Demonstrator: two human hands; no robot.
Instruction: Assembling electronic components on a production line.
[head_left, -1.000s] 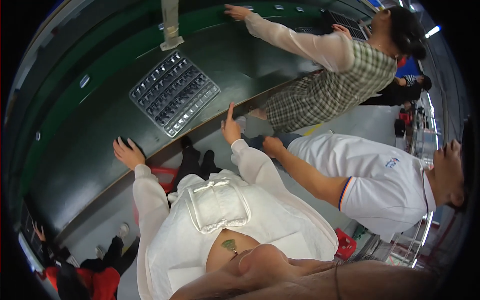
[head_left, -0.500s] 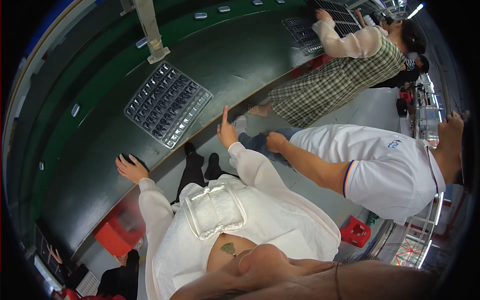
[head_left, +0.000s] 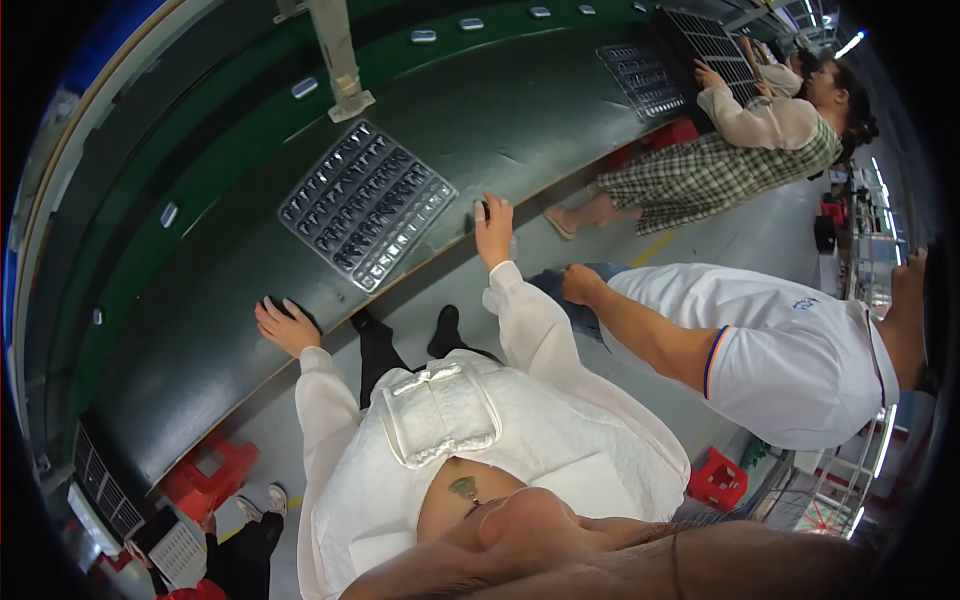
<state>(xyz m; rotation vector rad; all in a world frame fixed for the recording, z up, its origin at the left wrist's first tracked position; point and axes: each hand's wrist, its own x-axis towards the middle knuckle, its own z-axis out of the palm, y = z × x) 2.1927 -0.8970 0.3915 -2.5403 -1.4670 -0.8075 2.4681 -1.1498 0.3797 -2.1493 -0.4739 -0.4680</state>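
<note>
My left hand [head_left: 285,325] rests on the near edge of the dark green work table [head_left: 180,370], fingers spread, a small dark patch under the fingertips. Further right on the same edge lies my right hand [head_left: 493,228], flat, with its fingers pointing onto the table. Neither hand holds anything. On the table between and beyond the hands lies a clear plastic tray [head_left: 365,205] with rows of small dark parts, a short way from both hands. White sleeves cover my arms.
A person in a white shirt [head_left: 780,340] stands close on my right, one fist near my right elbow. Another person in a checked dress [head_left: 720,165] reaches to dark trays [head_left: 650,75] further along. A metal post [head_left: 338,60] stands behind the tray. Red stools [head_left: 205,475] sit below.
Both hands stay on the table edge. The view has swung, so the tray now lies nearer, between my hands, and the person in the checked dress appears further right.
</note>
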